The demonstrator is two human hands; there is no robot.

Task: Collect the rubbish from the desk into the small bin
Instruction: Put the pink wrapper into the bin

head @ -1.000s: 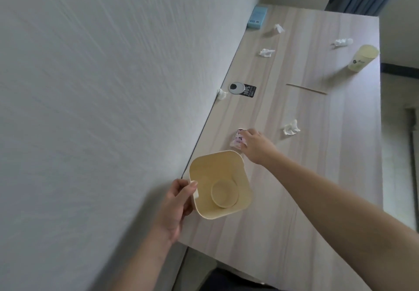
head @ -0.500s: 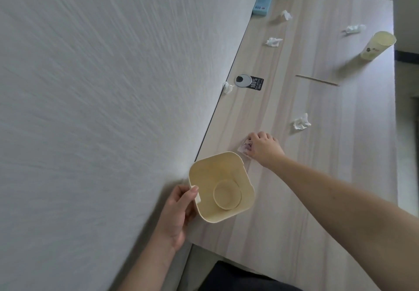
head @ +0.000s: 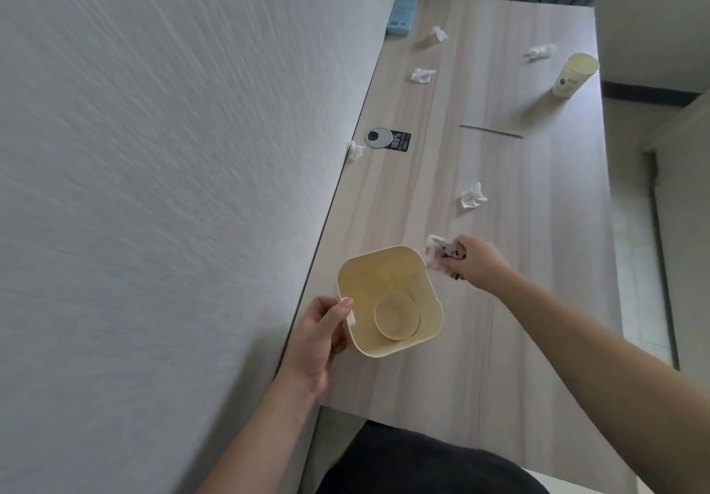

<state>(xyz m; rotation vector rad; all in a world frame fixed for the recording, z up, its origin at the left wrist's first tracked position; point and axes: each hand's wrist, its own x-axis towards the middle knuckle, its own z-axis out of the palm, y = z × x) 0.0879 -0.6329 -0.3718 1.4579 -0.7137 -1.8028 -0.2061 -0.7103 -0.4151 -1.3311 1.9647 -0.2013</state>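
while left hand steadies bin, right hand grips wrapper

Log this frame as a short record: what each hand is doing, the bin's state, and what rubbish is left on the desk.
left hand: grips the rim of the bin
right hand: closed on a wrapper, just beside the bin's far corner
bin contents: nothing loose visible inside
tissues on desk: five crumpled, nearest, one at the wall edge
other items: stick, cup, blue pack
desk: wood-grain, against the wall
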